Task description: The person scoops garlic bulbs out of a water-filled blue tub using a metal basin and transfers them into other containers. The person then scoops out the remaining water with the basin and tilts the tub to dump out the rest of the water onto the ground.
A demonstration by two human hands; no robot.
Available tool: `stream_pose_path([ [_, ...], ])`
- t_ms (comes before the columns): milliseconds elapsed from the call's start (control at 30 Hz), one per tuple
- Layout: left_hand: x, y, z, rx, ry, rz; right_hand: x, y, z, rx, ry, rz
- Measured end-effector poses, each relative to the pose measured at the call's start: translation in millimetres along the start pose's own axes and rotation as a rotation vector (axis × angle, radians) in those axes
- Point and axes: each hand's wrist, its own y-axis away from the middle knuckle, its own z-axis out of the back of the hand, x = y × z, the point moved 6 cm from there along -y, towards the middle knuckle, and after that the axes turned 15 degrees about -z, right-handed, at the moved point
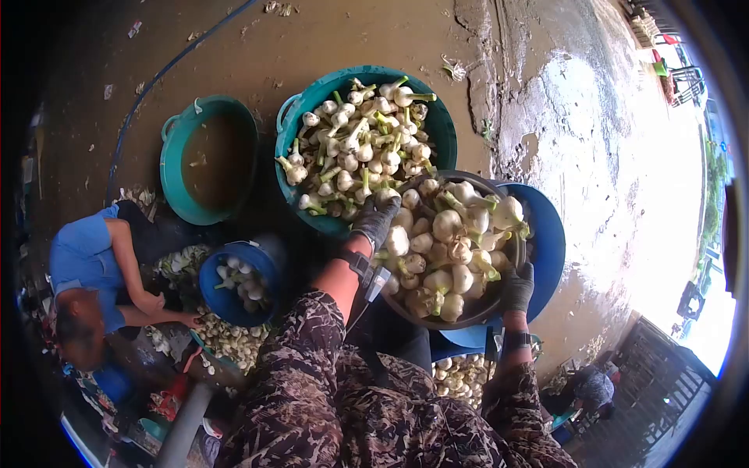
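A dark round basin heaped with white bulbs that have cut green stems is tilted between my hands. My gloved left hand is at its left edge, beside the bulbs in the big green tub. On the basin's right rim, my gloved right hand is closed round the edge. The green tub, full of similar bulbs, stands just beyond the basin and partly under its far edge. A blue tub shows behind the basin on the right.
A green tub of brownish water stands at the left. A person in blue reaches toward a small blue bucket holding bulbs. More bulbs lie below the basin. Another person is at the lower right. A hose crosses the wet floor.
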Motion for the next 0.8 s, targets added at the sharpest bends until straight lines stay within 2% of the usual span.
stream_pose_path([
  [33, 0, -5, 19, 0.025, 0.030, 0.049, 16, -4, -16, 0.039, 0.039, 0.035],
  [100, 19, -26, 41, 0.189, 0.013, 0.109, 56, -6, -40, 0.018, 0.481, 0.123],
  [133, 32, -29, 48, 0.264, 0.055, 0.223, 76, -4, -52, 0.017, 0.502, 0.128],
  [167, 64, -39, 45, 0.242, 0.245, 0.191, 95, -1, -69, 0.088, 0.503, 0.144],
  [233, 84, -40, 49, 0.326, 0.551, 0.289, 137, 10, -99, 0.159, 0.526, 0.161],
  [300, 95, -37, 52, 0.401, 0.742, 0.383, 169, 19, -134, 0.300, 0.591, 0.076],
  [333, 100, -35, 53, 0.424, 0.811, 0.413, 182, 17, -142, 0.231, 0.746, 0.095],
  [367, 101, -32, 53, 0.435, 0.878, 0.438, 191, 15, -152, 0.222, 0.758, 0.097],
  [433, 106, -33, 53, 0.441, 0.984, 0.472, 196, 9, -164, 0.063, 1.134, 0.122],
  [467, 107, -31, 50, 0.433, 1.044, 0.492, 187, -10, -162, 0.029, 1.137, 0.138],
  [567, 108, -22, 39, 0.402, 1.200, 0.534, 214, 14, -166, 0.036, 1.214, 0.116],
  [667, 107, -12, 28, 0.395, 1.363, 0.569, 220, 2, -159, 0.007, 1.284, 0.157],
  [800, 92, -5, 27, 0.437, 1.619, 0.614, 262, 29, -164, -0.046, 1.343, 0.089],
])
